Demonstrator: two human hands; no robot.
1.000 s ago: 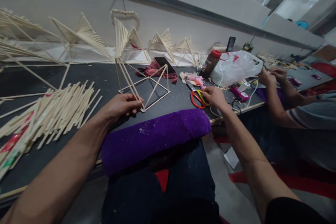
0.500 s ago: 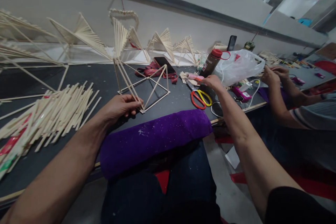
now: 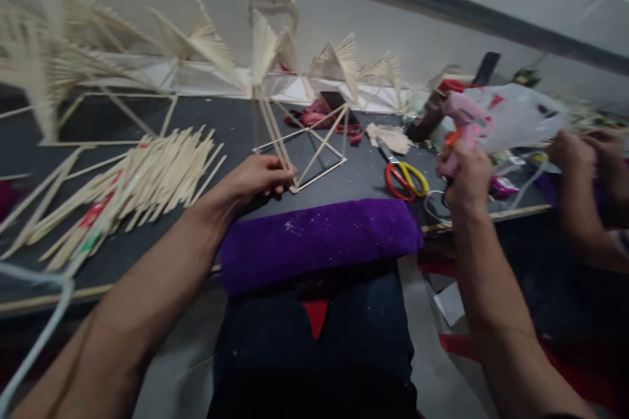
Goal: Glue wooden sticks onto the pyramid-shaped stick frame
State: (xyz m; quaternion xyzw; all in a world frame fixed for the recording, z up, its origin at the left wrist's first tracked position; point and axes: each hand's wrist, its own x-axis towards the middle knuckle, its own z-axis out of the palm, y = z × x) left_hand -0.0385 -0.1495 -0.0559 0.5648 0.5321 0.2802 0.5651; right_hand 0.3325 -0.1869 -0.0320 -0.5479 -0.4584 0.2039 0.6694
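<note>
My left hand (image 3: 268,177) pinches the near corner of a wooden stick frame (image 3: 322,173) standing on the dark table. The frame is built of thin pale sticks with triangular sides. Up off the table at the right, my right hand (image 3: 469,173) is wrapped around a pink glue gun (image 3: 469,121), slightly blurred. Scissors (image 3: 407,180) with red and yellow handles lie between the hands. A purple cloth roll (image 3: 319,242) rests along the table edge in front of me. Left of my left hand spreads a pile of loose sticks (image 3: 162,173).
Finished-looking fan-shaped stick models (image 3: 337,59) line the wall. A dark bottle (image 3: 427,114), a white plastic bag (image 3: 525,114) and a phone on a red strap (image 3: 319,108) stand or lie behind. Another person's hands (image 3: 574,150) work at the right. A pale cord (image 3: 63,288) crosses the lower left.
My right hand has lifted the glue gun from beside the scissors, up and to the right. The left hand still pinches the frame's corner. The view has shifted left.
</note>
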